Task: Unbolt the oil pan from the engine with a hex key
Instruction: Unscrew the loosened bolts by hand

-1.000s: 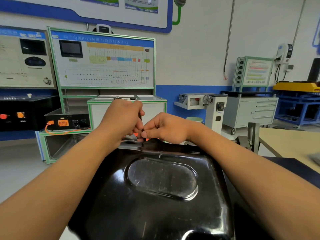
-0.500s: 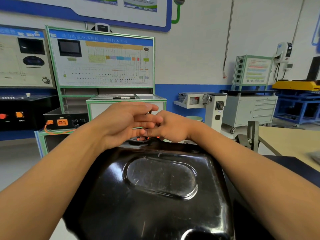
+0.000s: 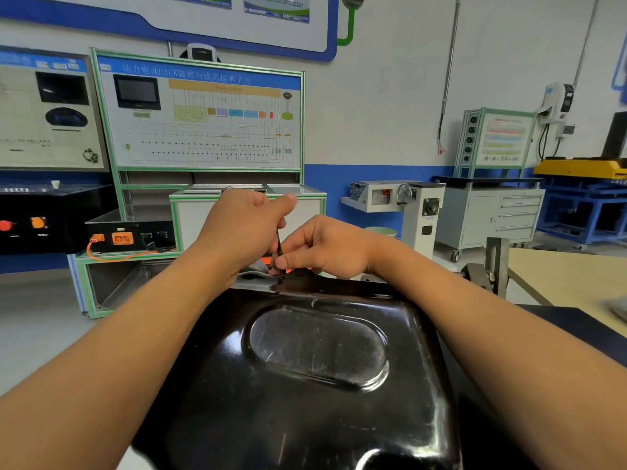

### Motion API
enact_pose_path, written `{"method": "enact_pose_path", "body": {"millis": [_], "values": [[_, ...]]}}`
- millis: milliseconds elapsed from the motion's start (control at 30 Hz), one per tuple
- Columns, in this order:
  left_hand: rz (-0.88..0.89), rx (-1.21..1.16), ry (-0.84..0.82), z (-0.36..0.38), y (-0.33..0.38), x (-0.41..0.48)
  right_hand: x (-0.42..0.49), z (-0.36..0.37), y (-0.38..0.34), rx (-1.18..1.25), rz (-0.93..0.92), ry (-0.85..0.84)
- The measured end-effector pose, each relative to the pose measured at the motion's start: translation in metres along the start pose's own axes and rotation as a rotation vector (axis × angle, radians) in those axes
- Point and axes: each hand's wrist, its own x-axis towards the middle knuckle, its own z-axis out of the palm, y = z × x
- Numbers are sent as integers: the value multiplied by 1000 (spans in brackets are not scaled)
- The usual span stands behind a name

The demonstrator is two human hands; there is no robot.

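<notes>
Oil pan (image 3: 305,385): black, glossy; hex key (image 3: 279,244): upright at the pan's far rim; left hand (image 3: 242,228): fingers curled round key's top, thumb out; right hand (image 3: 324,247): fingertips pinching key's lower shaft.

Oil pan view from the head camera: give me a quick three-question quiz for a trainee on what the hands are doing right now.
1. True or false: the hex key stands roughly upright at the far edge of the black oil pan.
2. Where does the right hand pinch the hex key? A: at its top end. B: low on the shaft, close to the pan. C: nowhere, it rests flat on the pan.
3. Fill in: the top end of the hex key is gripped by the ___ hand.

Key: 1 true. 2 B. 3 left; the left hand is curled over the top end.
</notes>
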Motion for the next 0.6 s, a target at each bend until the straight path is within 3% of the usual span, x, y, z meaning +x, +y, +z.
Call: {"method": "enact_pose_path", "body": {"millis": [200,400,600], "values": [[-152,-176,-61,-5,2,2,-1,0,0,10,1,2],[-221,-529,-276,-12,6,-5,-1,1,1,47,17,27],[-95,-414,-375,-10,3,-8,-3,1,-1,42,11,47]]}}
